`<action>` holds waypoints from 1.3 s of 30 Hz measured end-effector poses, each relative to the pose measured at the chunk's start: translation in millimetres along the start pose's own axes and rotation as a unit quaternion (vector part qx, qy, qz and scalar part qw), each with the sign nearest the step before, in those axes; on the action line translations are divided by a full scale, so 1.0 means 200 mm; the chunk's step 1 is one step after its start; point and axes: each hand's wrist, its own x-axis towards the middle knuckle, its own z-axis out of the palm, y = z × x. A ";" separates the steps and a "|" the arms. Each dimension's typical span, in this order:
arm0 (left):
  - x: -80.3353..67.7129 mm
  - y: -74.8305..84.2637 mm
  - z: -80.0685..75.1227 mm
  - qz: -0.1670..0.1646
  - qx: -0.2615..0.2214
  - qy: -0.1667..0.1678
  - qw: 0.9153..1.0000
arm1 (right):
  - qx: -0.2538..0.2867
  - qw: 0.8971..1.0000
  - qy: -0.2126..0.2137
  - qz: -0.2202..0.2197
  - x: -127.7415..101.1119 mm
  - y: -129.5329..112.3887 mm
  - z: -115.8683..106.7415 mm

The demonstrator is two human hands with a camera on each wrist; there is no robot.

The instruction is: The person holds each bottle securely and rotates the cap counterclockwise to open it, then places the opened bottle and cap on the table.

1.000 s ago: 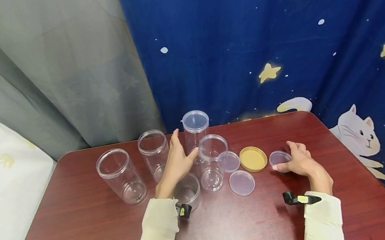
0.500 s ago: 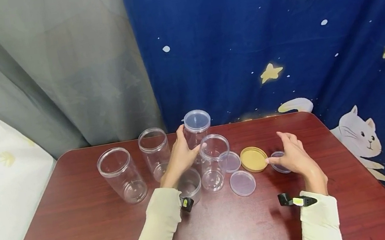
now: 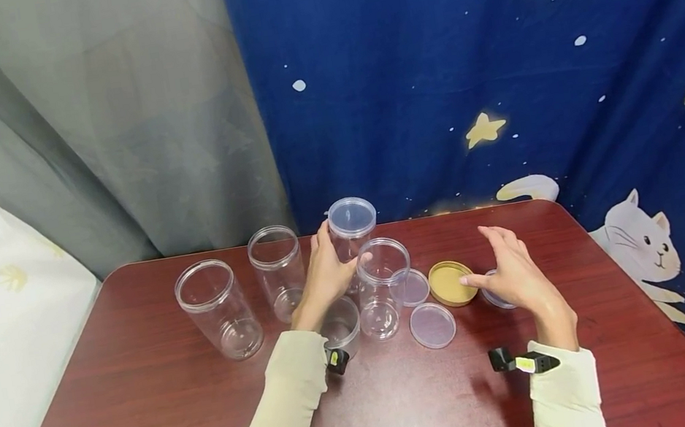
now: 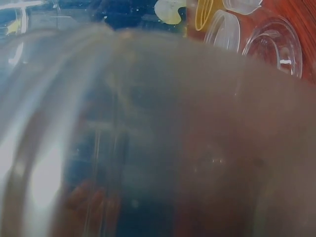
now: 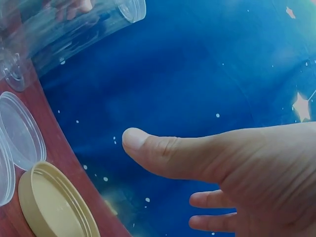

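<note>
My left hand (image 3: 332,267) grips a tall clear jar with a clear lid (image 3: 351,227) at the back of the dark red table (image 3: 147,420). The fingers wrap its left side and the thumb lies on its front. In the left wrist view that jar (image 4: 148,123) fills the picture as a blur, with fingertips showing through it. My right hand (image 3: 506,266) hovers open with spread fingers over a small clear lid (image 3: 496,298), its thumb pointing at a yellow lid (image 3: 449,282). In the right wrist view the right hand (image 5: 168,163) holds nothing.
Three open clear jars (image 3: 219,309), (image 3: 275,264), (image 3: 383,285) and a short clear jar (image 3: 341,324) stand around my left hand. Two clear lids (image 3: 432,324), (image 3: 415,286) lie beside the yellow one. A blue starred cloth (image 3: 494,73) hangs behind the table.
My left hand has closed round the lidded jar. My right hand has let go of the small clear lid, risen and shifted left towards the yellow lid.
</note>
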 end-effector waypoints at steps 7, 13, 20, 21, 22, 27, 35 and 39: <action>0.00 -0.01 -0.01 0.008 -0.010 0.015 1.000 | -0.004 1.000 0.003 -0.009 0.00 -0.03 -0.01; -0.01 0.03 -0.04 0.007 -0.045 0.029 0.999 | -0.006 1.000 0.003 -0.011 -0.01 -0.04 -0.01; -0.04 0.08 -0.09 0.009 -0.070 0.046 0.996 | -0.006 1.000 0.013 -0.019 -0.02 -0.07 -0.03; -0.05 0.09 -0.10 0.010 -0.074 0.051 0.996 | -0.006 1.000 0.016 -0.022 -0.02 -0.07 -0.03; -0.05 0.10 -0.11 0.010 -0.078 0.056 0.995 | -0.006 1.000 0.018 -0.024 -0.02 -0.08 -0.04; -0.08 0.15 -0.15 0.032 -0.106 0.084 0.990 | -0.004 0.999 0.029 -0.036 -0.03 -0.10 -0.05; -0.14 0.26 -0.23 0.097 -0.136 0.138 0.976 | 0.015 0.994 0.069 -0.084 -0.07 -0.16 -0.08; -0.17 0.31 -0.29 0.135 -0.140 0.164 0.967 | 0.018 0.992 0.081 -0.099 -0.08 -0.19 -0.10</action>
